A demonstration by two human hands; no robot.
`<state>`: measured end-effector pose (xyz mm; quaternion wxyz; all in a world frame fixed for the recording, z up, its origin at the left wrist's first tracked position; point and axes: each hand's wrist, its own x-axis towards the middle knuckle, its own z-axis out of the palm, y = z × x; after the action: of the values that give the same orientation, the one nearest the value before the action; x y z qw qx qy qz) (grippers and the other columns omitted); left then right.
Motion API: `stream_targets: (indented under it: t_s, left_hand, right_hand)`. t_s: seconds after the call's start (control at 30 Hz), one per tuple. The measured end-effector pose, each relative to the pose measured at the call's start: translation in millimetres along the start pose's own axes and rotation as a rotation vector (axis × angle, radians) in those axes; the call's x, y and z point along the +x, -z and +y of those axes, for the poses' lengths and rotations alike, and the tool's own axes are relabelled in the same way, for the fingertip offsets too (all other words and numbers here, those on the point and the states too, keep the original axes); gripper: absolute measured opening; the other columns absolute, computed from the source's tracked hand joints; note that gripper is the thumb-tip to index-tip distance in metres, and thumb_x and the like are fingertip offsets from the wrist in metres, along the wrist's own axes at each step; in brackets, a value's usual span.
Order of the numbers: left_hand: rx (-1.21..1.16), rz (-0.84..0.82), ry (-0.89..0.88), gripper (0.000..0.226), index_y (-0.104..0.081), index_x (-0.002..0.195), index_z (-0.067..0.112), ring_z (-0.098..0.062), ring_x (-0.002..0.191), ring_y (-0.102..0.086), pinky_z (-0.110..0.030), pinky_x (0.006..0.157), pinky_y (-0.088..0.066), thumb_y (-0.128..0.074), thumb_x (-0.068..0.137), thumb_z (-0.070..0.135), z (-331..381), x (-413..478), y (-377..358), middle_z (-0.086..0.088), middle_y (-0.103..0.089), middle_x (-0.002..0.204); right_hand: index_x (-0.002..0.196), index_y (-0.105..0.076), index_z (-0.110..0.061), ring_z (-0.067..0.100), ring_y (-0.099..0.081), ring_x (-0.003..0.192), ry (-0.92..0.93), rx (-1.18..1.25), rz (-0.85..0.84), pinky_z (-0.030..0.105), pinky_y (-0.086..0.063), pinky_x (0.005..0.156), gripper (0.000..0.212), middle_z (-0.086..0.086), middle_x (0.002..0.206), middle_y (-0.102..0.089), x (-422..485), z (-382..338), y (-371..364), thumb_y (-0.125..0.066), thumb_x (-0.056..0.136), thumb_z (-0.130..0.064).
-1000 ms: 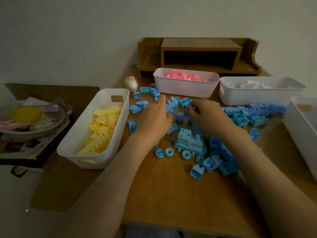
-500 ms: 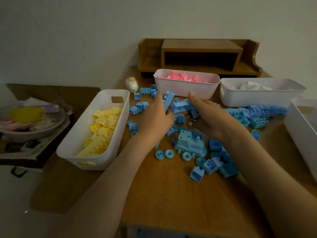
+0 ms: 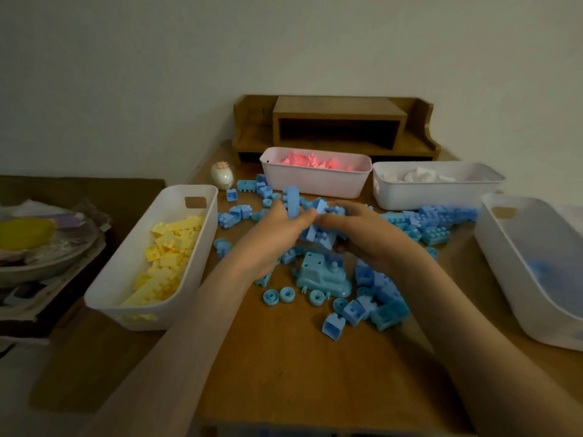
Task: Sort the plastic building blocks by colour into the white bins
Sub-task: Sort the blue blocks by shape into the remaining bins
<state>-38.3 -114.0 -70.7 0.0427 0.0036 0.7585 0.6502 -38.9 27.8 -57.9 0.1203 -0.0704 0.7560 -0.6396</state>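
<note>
A wooden table [image 3: 284, 373] under dim light carries the sorting. Nearest, at 6 o'clock from the hands, loose blue blocks [image 3: 356, 310] and a blue toy chassis [image 3: 321, 275] lie scattered. They look like light, rigid, smooth plastic, so a scooped handful may spill, and pinching across the flat sides should hold best. At centre the left hand [image 3: 271, 244] curls its fingers round a long blue brick [image 3: 291, 200] held upright. The right hand [image 3: 372, 238], touching it, has its fingers curled over a clump of blue blocks. The yellow bin [image 3: 132, 244] sits at 9 o'clock and the blue's bin [image 3: 504, 279] at 3. The pink bin [image 3: 315, 184] is at 12 and the white-block bin [image 3: 435, 193] at 1.
</note>
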Motion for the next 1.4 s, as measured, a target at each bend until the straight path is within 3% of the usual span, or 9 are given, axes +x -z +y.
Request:
stream_targets:
  t_s: [0.13, 0.33, 0.5, 0.63, 0.77, 0.83, 0.97, 1.23, 1.4]
  left_hand:
    - [0.002, -0.054, 0.002, 0.039, -0.040, 0.130, 0.014, -0.024, 0.103, -0.062, -0.043, 0.086, -0.055, -0.050, 0.096, 0.029, 27, 0, -18, -0.010, -0.057, 0.121]
    - [0.013, -0.223, -0.042, 0.030, -0.044, 0.127, 0.014, -0.021, 0.100, -0.063, -0.030, 0.076, -0.058, -0.049, 0.098, 0.019, 63, -4, -83, -0.009, -0.060, 0.117]
    - [0.096, -0.264, -0.069, 0.034, -0.043, 0.125, 0.010, -0.023, 0.093, -0.065, -0.040, 0.083, -0.057, -0.052, 0.097, 0.026, 76, -6, -154, -0.012, -0.062, 0.107]
    - [0.445, -0.244, -0.203, 0.036, -0.047, 0.120, 0.007, -0.029, 0.095, -0.059, -0.032, 0.065, -0.043, -0.052, 0.095, 0.031, 77, -11, -201, -0.014, -0.061, 0.108]
    - [0.616, -0.194, -0.312, 0.034, -0.045, 0.120, 0.006, -0.031, 0.103, -0.056, -0.031, 0.068, -0.039, -0.052, 0.095, 0.028, 74, -18, -230, -0.016, -0.057, 0.117]
    - [0.740, -0.139, -0.409, 0.030, -0.044, 0.120, 0.006, -0.031, 0.106, -0.054, -0.033, 0.073, -0.040, -0.051, 0.095, 0.021, 74, -22, -240, -0.016, -0.055, 0.117]
    - [0.888, -0.061, -0.575, 0.035, -0.041, 0.126, 0.007, -0.031, 0.110, -0.046, -0.040, 0.086, -0.045, -0.051, 0.092, 0.010, 74, -26, -251, -0.015, -0.049, 0.118]
    - [1.434, -0.442, -0.469, 0.063, -0.012, 0.145, 0.009, -0.032, 0.131, -0.022, -0.052, 0.107, -0.014, -0.044, 0.091, 0.016, 68, -25, -257, -0.014, -0.035, 0.138]
    - [1.308, -0.451, -0.491, 0.052, -0.028, 0.139, 0.011, -0.028, 0.124, -0.031, -0.047, 0.104, -0.020, -0.046, 0.094, 0.028, 75, -28, -243, -0.010, -0.043, 0.131]
  right_hand:
    - [0.103, -0.061, -0.006, 0.033, -0.061, 0.078, 0.013, -0.078, 0.073, 0.042, -0.053, 0.067, 0.025, 0.025, 0.091, -0.062, -12, -14, 20, -0.065, 0.086, -0.024]
    - [0.076, -0.055, -0.009, 0.015, -0.042, 0.044, 0.065, -0.344, 0.322, 0.024, -0.033, 0.042, 0.029, 0.007, 0.055, -0.049, -42, -36, 78, -0.056, 0.091, -0.034]
    - [0.081, -0.057, -0.006, 0.017, -0.044, 0.049, -0.039, -0.603, 0.495, 0.026, -0.035, 0.047, 0.029, 0.007, 0.059, -0.049, -74, -39, 136, -0.058, 0.090, -0.034]
    - [0.095, -0.055, -0.006, 0.010, -0.045, 0.056, -0.157, -0.820, 0.609, 0.015, -0.036, 0.043, 0.023, 0.002, 0.071, -0.053, -93, -29, 171, -0.057, 0.091, -0.028]
    - [0.111, -0.057, -0.006, 0.018, -0.048, 0.079, -0.289, -1.000, 0.587, 0.024, -0.032, 0.058, 0.031, 0.013, 0.107, -0.062, -108, -19, 185, -0.055, 0.091, -0.029]
    - [0.115, -0.056, -0.007, 0.019, -0.051, 0.080, -0.286, -1.046, 0.584, 0.022, -0.030, 0.051, 0.032, 0.013, 0.111, -0.063, -111, -17, 188, -0.055, 0.091, -0.028]
    - [0.116, -0.054, -0.002, 0.031, -0.056, 0.105, -0.273, -1.136, 0.551, 0.025, -0.032, 0.072, 0.036, 0.018, 0.116, -0.061, -110, -19, 194, -0.057, 0.090, -0.026]
    - [0.139, -0.035, -0.013, 0.028, -0.047, 0.120, -0.254, -1.297, 0.279, 0.033, -0.039, 0.099, 0.057, 0.014, 0.136, -0.042, -115, -3, 203, -0.060, 0.087, -0.011]
    - [0.143, -0.028, -0.017, 0.026, -0.046, 0.120, -0.191, -1.328, 0.180, 0.035, -0.038, 0.103, 0.059, 0.012, 0.137, -0.039, -114, -5, 195, -0.047, 0.090, 0.001]
